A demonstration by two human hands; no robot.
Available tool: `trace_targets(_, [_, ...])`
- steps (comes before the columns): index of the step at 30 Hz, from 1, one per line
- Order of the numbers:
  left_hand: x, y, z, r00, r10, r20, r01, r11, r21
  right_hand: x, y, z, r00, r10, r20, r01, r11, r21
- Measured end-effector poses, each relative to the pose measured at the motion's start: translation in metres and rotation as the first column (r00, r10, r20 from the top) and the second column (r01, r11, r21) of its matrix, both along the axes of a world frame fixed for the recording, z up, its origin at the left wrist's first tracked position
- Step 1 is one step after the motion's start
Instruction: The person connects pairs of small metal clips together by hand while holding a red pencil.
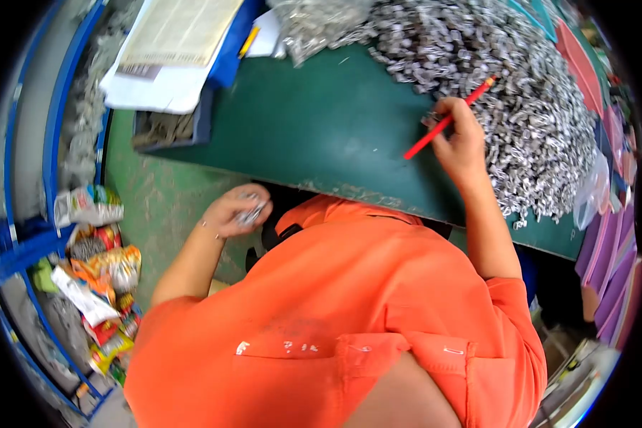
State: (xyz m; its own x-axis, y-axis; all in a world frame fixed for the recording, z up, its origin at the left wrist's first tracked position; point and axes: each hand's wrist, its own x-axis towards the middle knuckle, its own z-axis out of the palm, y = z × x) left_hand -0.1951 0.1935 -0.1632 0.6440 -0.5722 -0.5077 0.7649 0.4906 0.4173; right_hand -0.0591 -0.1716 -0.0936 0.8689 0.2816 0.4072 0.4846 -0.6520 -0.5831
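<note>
Far left: blue rack [55,114], snack packets [107,267] by its lower part. Grey-blue bin [205,121] at the desk's near-left corner, papers [160,93] overlapping its top.

Left hand [237,210]: off the desk [314,125], just outside the near edge, left of the torso. Fingers part curled, cupping a handful of small metal pieces [250,214]; count unreadable. It's well apart from the pile.

Mid desk: bare green top between bin and right hand. Clear plastic bag [321,25] up at the far edge.

Right hand [465,143]: over the desk, right of centre, at the left margin of the pile. Thumb and fingers closed on a red pen [432,133]. Pen's long axis runs diagonally: one end down-left toward the near edge over bare top, other end up-right over the pile, aimed roughly at the far-right corner. Something small and greyish at the fingertips on the pen's left side; can't tell if it's gripped.

Key relation: the pile of metal pieces [535,135] lies right of and beyond the right-hand grip, filling the desk's right part from far edge almost to near edge. Right hand is clearly the nearer one.

Far right: clear bag [590,192] beside the pile, near the right edge; purple sheets [610,250] outside it.
</note>
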Motion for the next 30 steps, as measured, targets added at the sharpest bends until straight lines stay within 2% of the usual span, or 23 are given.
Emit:
trace_targets(1, [0.001,-0.007,-0.006,0.990,0.066,-0.122,-0.041,0.979,0.198,-0.003,-0.001,-0.005,0.999,0.016,-0.047,-0.016,1.000,0.005])
trace_targets(2, [0.001,-0.013,-0.031,0.972,0.142,-0.187,-0.095,0.966,0.240,-0.006,0.001,-0.009,0.998,0.013,-0.064,-0.011,1.000,0.018])
trace_targets(3, [0.011,-0.017,-0.043,0.960,0.044,-0.278,0.021,0.974,0.224,-0.008,0.003,-0.007,0.999,0.048,-0.008,-0.049,0.998,-0.026])
trace_targets(4, [0.019,-0.031,-0.062,0.935,0.075,-0.345,-0.012,0.983,0.183,-0.011,0.005,-0.003,0.995,0.081,0.051,-0.077,0.995,-0.070])
trace_targets(5, [0.037,-0.055,-0.063,0.951,0.056,-0.303,0.047,0.945,0.323,-0.013,0.006,-0.001,0.994,0.086,0.060,-0.081,0.993,-0.085])
trace_targets(6, [0.045,-0.066,-0.081,0.928,0.141,-0.345,-0.122,0.990,0.077,-0.017,0.005,-0.001,0.999,0.042,0.001,-0.041,0.992,-0.122])
trace_targets(7, [0.054,-0.077,-0.099,0.886,0.174,-0.430,-0.270,0.947,-0.173,-0.020,0.004,0.000,0.995,0.048,-0.088,-0.054,0.997,-0.062])
trace_targets(8, [0.069,-0.093,-0.107,0.876,0.183,-0.447,-0.320,0.913,-0.254,-0.021,0.002,0.001,0.984,0.053,-0.172,-0.055,0.999,-0.003])
trace_targets(9, [0.079,-0.107,-0.110,0.881,0.194,-0.431,-0.322,0.914,-0.246,-0.023,0.001,0.000,0.986,0.045,-0.162,-0.049,0.999,-0.019])
trace_targets(11, [0.096,-0.130,-0.114,0.914,0.196,-0.354,-0.258,0.957,-0.137,-0.028,-0.003,0.000,0.986,0.094,-0.141,-0.077,0.989,0.123])
trace_targets(13, [0.103,-0.144,-0.116,0.962,0.137,-0.238,-0.138,0.990,0.012,-0.039,-0.001,0.007,0.935,0.127,-0.331,0.011,0.922,0.387])
trace_targets(15, [0.106,-0.152,-0.115,0.997,-0.004,-0.077,0.022,0.971,0.238,-0.046,-0.004,0.012,0.872,0.210,-0.442,0.097,0.811,0.577])
trace_targets(17, [0.098,-0.149,-0.104,0.961,-0.258,0.102,0.164,0.825,0.540,-0.051,-0.003,0.018,0.853,0.265,-0.451,0.143,0.711,0.689])
trace_targets(20, [0.074,-0.124,-0.072,0.726,-0.659,0.198,0.159,0.440,0.884,-0.054,-0.003,0.019,0.839,0.321,-0.439,0.171,0.611,0.773])
trace_targets(22, [0.051,-0.096,-0.038,0.531,-0.836,0.137,0.069,0.204,0.977,-0.054,-0.001,0.021,0.822,0.383,-0.421,0.211,0.482,0.851])
trace_targets(23, [0.039,-0.080,-0.022,0.433,-0.887,0.162,-0.081,0.140,0.987,-0.053,-0.001,0.020,0.811,0.419,-0.409,0.216,0.435,0.874])
trace_targets(24, [0.034,-0.071,0.011,0.358,-0.931,0.072,-0.114,0.033,0.993,-0.052,0.000,0.021,0.818,0.408,-0.405,0.213,0.438,0.873])
trace_targets(25, [0.034,-0.063,0.030,0.252,-0.966,-0.064,-0.053,-0.079,0.995,-0.051,-0.001,0.019,0.821,0.421,-0.386,0.198,0.424,0.884])
trace_targets(27, [0.045,-0.065,0.080,0.300,-0.953,0.035,0.124,0.076,0.989,-0.048,0.002,0.016,0.813,0.459,-0.359,0.180,0.389,0.904])
trace_targets(28, [0.051,-0.073,0.095,0.486,-0.846,0.220,0.187,0.347,0.919,-0.046,0.006,0.016,0.803,0.485,-0.347,0.173,0.368,0.914])
trace_targets(29, [0.057,-0.084,0.106,0.660,-0.664,0.351,0.188,0.599,0.779,-0.045,0.010,0.016,0.796,0.506,-0.333,0.145,0.375,0.916])
trace_targets(30, [0.064,-0.100,0.114,0.816,-0.450,0.361,0.156,0.775,0.612,-0.044,0.017,0.017,0.793,0.530,-0.300,0.115,0.354,0.928])
